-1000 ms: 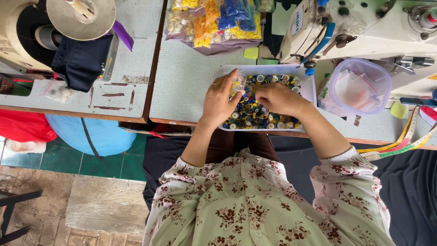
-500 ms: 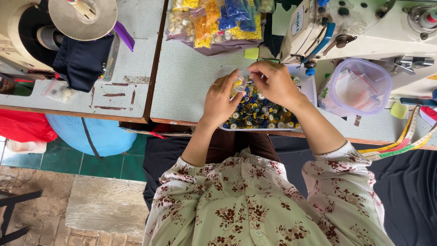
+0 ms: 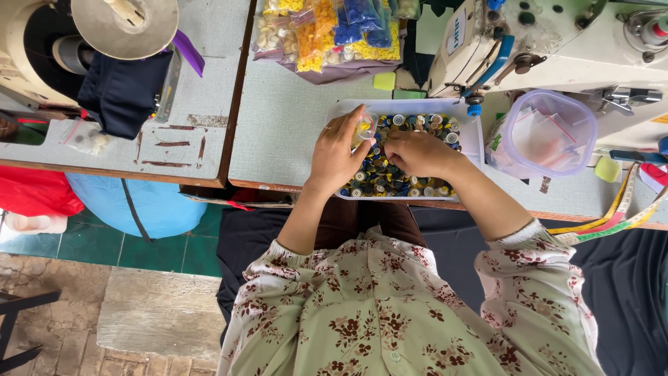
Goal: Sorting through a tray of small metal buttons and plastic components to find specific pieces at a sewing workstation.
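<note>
Head view: the grey sewing table (image 3: 285, 132) carries a shallow white rectangular tray (image 3: 473, 139), its long axis running along the table's front edge, filled with small blue, yellow and white buttons (image 3: 390, 177). Right of the tray stands a round clear plastic tub (image 3: 546, 132) holding clear packets. Over the tray, the left hand (image 3: 337, 153) pinches a small clear plastic bag (image 3: 363, 129) between thumb and fingers. The right hand (image 3: 417, 152) lies curled, knuckles up; its fingertips are hidden, so its grasp cannot be told.
</note>
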